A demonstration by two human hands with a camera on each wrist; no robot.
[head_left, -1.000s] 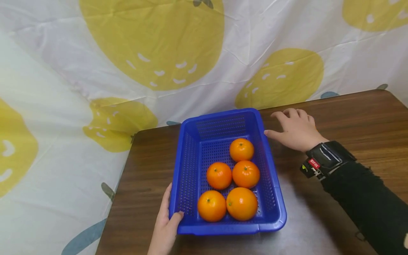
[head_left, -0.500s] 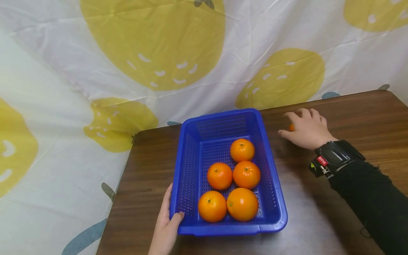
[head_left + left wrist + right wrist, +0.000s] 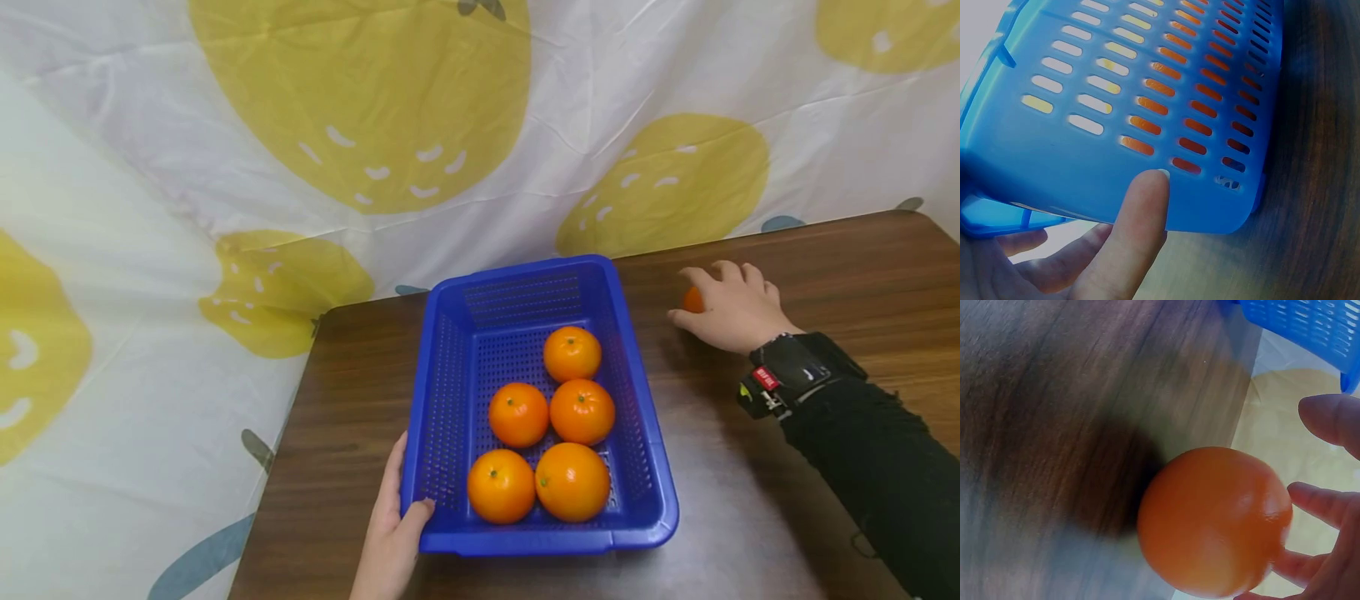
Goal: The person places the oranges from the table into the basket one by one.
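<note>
A blue perforated plastic basket [image 3: 547, 542] stands on the table with several oranges [image 3: 582, 412] inside. At its near left corner, my left hand [image 3: 391, 522] grips the rim, with the thumb over the edge. From the left wrist, one finger [image 3: 1143, 219] shows against the pierced wall, and orange colour shows through the slots. Right of the basket, my right hand [image 3: 731, 312] arches over another orange [image 3: 1215, 522], mostly hidden under it in the head view. In the right wrist view, fingertips touch one side of this orange, while the thumb [image 3: 1329, 420] stands apart from it.
The brown wooden table [image 3: 847, 283] runs back to a white cloth [image 3: 480, 237] printed with yellow fruit, which hangs along the rear and left. A black band [image 3: 798, 367] with a small device is strapped round the right wrist.
My right hand has moved right, away from the basket's side, and the orange beneath it has come into sight. The left hand and basket stay in place.
</note>
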